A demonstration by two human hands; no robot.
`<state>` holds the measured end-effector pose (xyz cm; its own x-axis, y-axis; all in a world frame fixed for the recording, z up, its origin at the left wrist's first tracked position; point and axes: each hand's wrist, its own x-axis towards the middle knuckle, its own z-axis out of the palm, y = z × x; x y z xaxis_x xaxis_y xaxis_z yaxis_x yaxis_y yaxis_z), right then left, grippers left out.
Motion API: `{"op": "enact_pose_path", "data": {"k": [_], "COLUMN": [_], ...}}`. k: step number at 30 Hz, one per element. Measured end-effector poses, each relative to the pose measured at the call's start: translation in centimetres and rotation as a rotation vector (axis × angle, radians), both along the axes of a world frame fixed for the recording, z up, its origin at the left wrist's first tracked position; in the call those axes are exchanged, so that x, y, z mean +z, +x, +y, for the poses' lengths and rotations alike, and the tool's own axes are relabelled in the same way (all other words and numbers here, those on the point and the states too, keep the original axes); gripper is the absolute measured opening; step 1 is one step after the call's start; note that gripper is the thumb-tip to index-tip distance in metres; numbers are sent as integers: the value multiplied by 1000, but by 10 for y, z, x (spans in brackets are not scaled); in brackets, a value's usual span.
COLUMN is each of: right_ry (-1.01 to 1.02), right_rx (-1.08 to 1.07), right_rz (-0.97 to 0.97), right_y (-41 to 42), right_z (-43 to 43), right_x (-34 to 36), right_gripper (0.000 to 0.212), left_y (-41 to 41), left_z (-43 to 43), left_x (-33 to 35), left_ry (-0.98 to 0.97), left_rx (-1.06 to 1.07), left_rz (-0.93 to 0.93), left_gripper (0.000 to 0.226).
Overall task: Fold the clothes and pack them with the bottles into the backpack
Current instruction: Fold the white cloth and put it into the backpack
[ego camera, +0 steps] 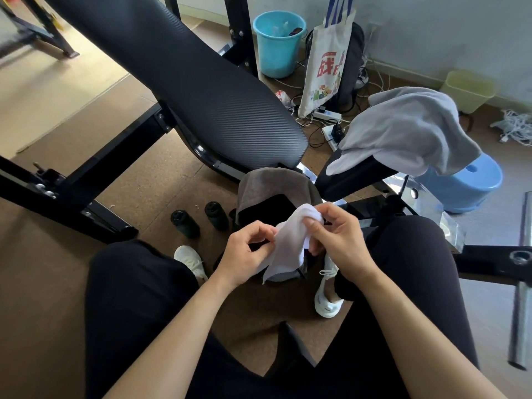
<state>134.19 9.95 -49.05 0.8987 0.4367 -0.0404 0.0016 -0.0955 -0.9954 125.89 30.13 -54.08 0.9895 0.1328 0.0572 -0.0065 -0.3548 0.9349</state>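
Both hands hold a small white cloth (290,243) between my knees. My left hand (244,251) pinches its left edge, and my right hand (334,237) grips its upper right end. Right behind the cloth stands the open backpack (250,191), grey-brown outside and dark inside. Two dark bottles (184,223) (216,214) stand upright on the floor just left of the backpack. A grey garment (403,131) lies draped over the black bench pad at the right, apart from my hands.
A black weight bench (187,82) and its frame fill the left and centre. A blue stool (466,185) sits under the garment. A teal bucket (276,41), a tote bag (325,67), a yellow bin (469,90) and tangled cables lie by the far wall.
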Motion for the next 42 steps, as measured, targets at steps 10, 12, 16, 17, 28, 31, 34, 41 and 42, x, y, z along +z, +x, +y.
{"op": "enact_pose_path", "data": {"k": [10, 12, 16, 17, 28, 31, 34, 41, 42], "right_ry": [137, 155, 183, 190, 249, 238, 241, 147, 129], "right_rx": [-25, -31, -41, -42, -100, -157, -243, -521, -535], "right_rz": [-54, -66, -78, -81, -131, -133, -133, -99, -87], "right_y": [7, 8, 11, 12, 23, 30, 38, 53, 53], "right_z": [-5, -5, -5, -5, -10, -14, -18, -36, -37], "right_x": [22, 28, 36, 38, 54, 52, 45, 8, 3], "right_gripper": [5, 5, 5, 7, 5, 5, 3, 11, 11], "left_y": [-1, 1, 9, 10, 15, 15, 13, 3, 1], "left_z": [-24, -27, -27, -26, -21, -18, -10, 18, 21], "left_x": [-18, -18, -25, -29, -49, -43, -33, -12, -10], "left_ry": [110, 134, 185, 204, 292, 308, 312, 226, 217], "left_rx": [55, 113, 176, 161, 107, 122, 134, 207, 214], "left_rz": [-38, -55, -96, -85, 63, 71, 85, 74, 59], "left_gripper": [42, 48, 52, 47, 11, 14, 19, 12, 11]}}
